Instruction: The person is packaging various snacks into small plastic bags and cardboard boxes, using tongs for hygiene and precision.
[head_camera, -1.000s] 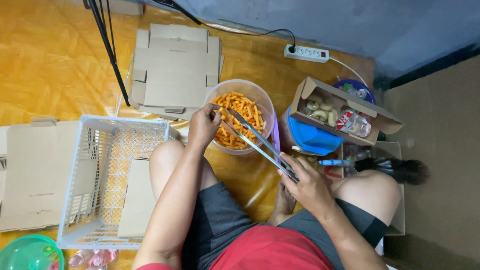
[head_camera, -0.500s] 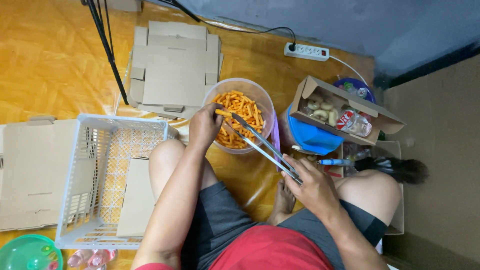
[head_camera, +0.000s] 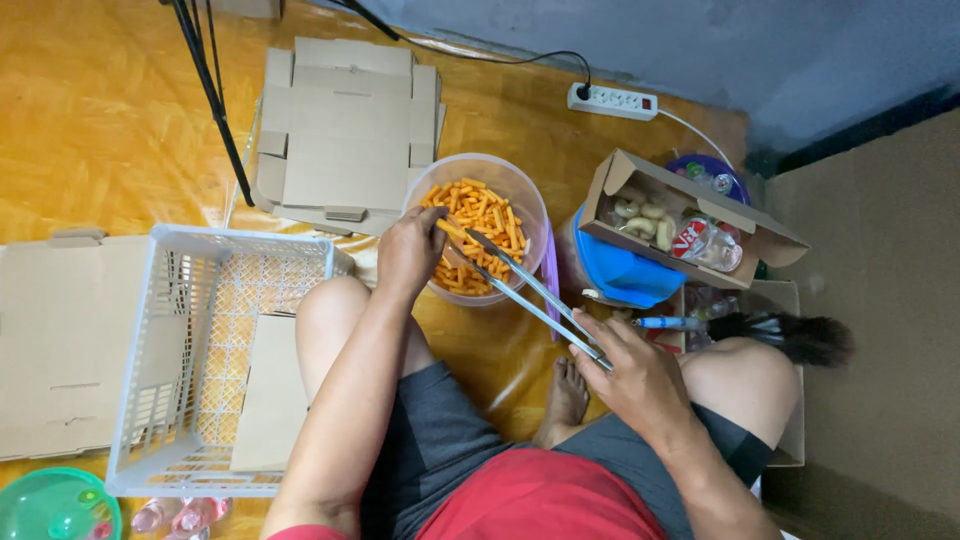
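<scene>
A clear round plastic tub (head_camera: 520, 188) full of orange snack sticks (head_camera: 478, 215) stands on the floor in front of my knees. My left hand (head_camera: 408, 250) rests on the tub's near-left rim, fingers curled over the sticks. My right hand (head_camera: 640, 375) grips the handle end of long metal tongs (head_camera: 530, 292). The tongs' tips reach into the tub among the sticks, next to my left fingers.
A white plastic crate (head_camera: 160, 340) with flat cardboard inside sits at left. Flattened cardboard boxes (head_camera: 345, 130) lie behind. An open carton (head_camera: 690, 220) of snacks, a blue lid (head_camera: 625, 275), a power strip (head_camera: 612, 102), a tripod leg (head_camera: 215, 100) and a green bowl (head_camera: 55, 505) surround me.
The tongs' tips have slid a little lower and right in the tub, and my right hand has drawn back slightly. My left hand stays on the rim.
</scene>
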